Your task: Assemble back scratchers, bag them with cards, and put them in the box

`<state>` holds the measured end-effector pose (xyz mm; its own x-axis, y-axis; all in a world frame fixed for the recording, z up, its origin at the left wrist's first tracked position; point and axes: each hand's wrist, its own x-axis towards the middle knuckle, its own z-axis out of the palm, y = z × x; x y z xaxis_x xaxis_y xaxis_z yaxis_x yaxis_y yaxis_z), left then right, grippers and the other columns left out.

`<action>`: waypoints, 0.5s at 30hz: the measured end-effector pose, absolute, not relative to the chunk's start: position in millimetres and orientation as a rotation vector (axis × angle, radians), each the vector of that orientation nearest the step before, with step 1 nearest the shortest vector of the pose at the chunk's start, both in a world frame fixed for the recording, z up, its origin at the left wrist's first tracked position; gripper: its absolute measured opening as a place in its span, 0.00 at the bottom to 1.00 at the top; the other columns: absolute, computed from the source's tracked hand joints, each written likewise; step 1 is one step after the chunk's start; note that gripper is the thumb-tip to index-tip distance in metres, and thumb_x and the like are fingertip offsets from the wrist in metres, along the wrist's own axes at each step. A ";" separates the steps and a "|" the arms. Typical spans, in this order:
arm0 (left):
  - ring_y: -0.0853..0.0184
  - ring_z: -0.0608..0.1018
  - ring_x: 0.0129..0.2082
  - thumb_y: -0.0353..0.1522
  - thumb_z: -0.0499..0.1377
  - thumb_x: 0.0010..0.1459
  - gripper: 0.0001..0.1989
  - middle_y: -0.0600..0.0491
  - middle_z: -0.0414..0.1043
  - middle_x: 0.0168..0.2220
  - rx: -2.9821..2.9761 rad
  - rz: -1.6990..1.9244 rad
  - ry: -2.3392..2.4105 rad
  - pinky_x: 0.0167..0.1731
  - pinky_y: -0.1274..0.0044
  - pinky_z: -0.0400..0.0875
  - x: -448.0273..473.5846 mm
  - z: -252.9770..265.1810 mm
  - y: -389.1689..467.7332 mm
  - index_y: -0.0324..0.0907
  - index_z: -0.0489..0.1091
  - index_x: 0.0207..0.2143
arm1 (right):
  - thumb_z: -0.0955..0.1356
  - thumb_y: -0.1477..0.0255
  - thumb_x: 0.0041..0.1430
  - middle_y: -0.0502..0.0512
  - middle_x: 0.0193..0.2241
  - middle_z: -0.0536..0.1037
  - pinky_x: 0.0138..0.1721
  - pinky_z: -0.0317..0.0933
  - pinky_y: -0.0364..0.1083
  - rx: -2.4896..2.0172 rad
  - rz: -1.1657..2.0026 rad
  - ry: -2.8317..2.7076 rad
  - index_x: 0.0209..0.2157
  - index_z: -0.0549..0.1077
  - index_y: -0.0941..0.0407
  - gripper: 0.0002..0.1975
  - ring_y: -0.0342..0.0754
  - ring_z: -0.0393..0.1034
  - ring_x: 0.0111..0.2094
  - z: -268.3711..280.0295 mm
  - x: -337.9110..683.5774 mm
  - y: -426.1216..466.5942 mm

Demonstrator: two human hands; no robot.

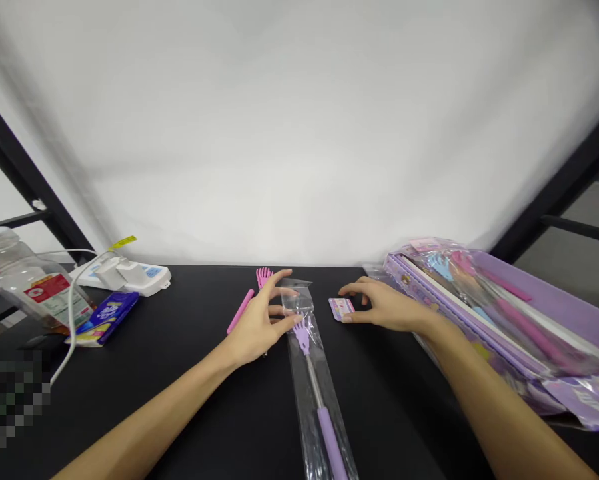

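The scratcher (314, 381) looks light and stiff, its bag (302, 393) slick; best held by the handle (332, 441), near six o'clock. Left hand (255, 327): fingers spread. Right hand (386, 306): cannot tell whether pinching the card (340, 307).

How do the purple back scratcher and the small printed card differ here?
The purple back scratcher is long and thin; the card is small and flat.
The scratcher has a plain purple handle and head, while the card is printed in several colours.
The scratcher lies inside a clear sleeve; the card is outside it, by the right hand.
Both show purple.
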<state>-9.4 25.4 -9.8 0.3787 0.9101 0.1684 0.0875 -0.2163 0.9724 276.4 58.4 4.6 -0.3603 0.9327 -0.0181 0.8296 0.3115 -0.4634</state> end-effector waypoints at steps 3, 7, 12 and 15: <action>0.70 0.78 0.35 0.34 0.65 0.55 0.24 0.51 0.70 0.48 1.610 1.023 0.948 0.37 0.73 0.77 -8.3 -9.9 24.7 0.48 0.61 0.52 | 0.73 0.55 0.49 0.58 0.41 0.72 0.41 0.62 0.49 -1.576 0.611 -2.306 0.47 0.76 0.53 0.25 0.52 0.68 0.38 2.4 272.8 59.3; 0.66 0.79 0.37 0.36 0.63 0.57 0.08 0.52 0.73 0.44 1.704 0.981 1.047 0.37 0.73 0.76 -7.4 -10.2 25.1 0.42 0.69 0.36 | 0.74 0.58 0.48 0.56 0.40 0.70 0.39 0.60 0.47 -1.561 0.583 -2.304 0.43 0.74 0.53 0.21 0.49 0.65 0.35 5.1 272.1 57.7; 0.66 0.80 0.39 0.34 0.63 0.57 0.18 0.49 0.70 0.55 1.717 0.966 1.028 0.39 0.72 0.77 -7.5 -13.0 26.1 0.47 0.70 0.51 | 0.74 0.62 0.47 0.53 0.40 0.70 0.37 0.56 0.46 -1.549 0.525 -2.311 0.39 0.70 0.53 0.19 0.48 0.63 0.35 11.7 269.7 54.1; 0.66 0.80 0.40 0.33 0.63 0.58 0.26 0.47 0.65 0.59 1.724 0.970 1.000 0.38 0.73 0.78 -7.0 -13.8 25.1 0.50 0.64 0.59 | 0.74 0.64 0.46 0.50 0.35 0.70 0.33 0.54 0.45 -1.508 0.571 -2.289 0.36 0.67 0.54 0.18 0.46 0.61 0.32 12.2 268.5 53.3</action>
<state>-7.0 25.1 -13.8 0.3675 0.9114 0.1852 0.2126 -0.2762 0.9373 268.5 53.3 12.2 -0.3787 0.9235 0.0606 0.7867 0.3557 -0.5045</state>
